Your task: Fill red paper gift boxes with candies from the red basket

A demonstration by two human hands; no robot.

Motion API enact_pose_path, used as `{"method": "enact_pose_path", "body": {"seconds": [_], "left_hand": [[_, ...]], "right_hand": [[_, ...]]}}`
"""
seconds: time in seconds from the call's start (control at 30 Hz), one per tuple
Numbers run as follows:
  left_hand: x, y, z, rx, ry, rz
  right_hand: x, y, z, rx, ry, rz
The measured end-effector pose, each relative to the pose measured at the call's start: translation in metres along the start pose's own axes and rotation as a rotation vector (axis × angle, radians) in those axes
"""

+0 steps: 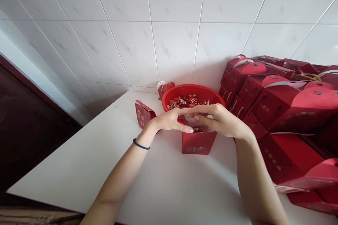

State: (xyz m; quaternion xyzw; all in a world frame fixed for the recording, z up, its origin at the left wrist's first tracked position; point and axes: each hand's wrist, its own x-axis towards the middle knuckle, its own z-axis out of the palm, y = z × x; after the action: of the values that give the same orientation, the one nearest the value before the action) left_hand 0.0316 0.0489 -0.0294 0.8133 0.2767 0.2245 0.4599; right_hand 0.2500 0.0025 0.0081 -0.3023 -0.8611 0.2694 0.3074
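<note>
White counter (pixel 163 186), lower centre of frame. Both forearms come up from the bottom edge; dark band (pixel 141 145) on the left wrist.

Mid-frame: small red box (pixel 198 143) stands upright on the counter, top open, a wrapped sweet just visible inside. Left hand (pixel 169 121) and right hand (pixel 221 121) meet directly over its opening, fingers stretched out and overlapping. Cannot tell whether either is pinching anything.

Left of the hands: another small red box (pixel 144 114), tilted.

Behind: red basin (pixel 169 98) with wrapped sweets (pixel 185 101). Right side: piled red gift boxes (pixel 277 109). Beyond: white tiled wall (pixel 169 24).
</note>
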Motion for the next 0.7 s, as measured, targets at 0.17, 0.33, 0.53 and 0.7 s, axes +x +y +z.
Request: {"method": "enact_pose_path", "body": {"seconds": [0.17,0.33,0.53,0.7], "left_hand": [[0.0,-0.002,-0.001,0.019,-0.024,0.027],[0.0,0.0,-0.002,0.036,-0.035,0.046],[0.0,0.001,-0.001,0.059,-0.014,0.029],[0.002,-0.003,0.004,0.118,0.087,0.1]], "right_hand": [[-0.002,-0.001,-0.004,-0.042,0.032,0.02],[-0.006,-0.005,-0.011,-0.07,0.098,0.063],[-0.008,-0.003,-0.015,-0.155,0.183,0.099],[-0.008,-0.002,-0.017,-0.209,0.207,0.135]]}}
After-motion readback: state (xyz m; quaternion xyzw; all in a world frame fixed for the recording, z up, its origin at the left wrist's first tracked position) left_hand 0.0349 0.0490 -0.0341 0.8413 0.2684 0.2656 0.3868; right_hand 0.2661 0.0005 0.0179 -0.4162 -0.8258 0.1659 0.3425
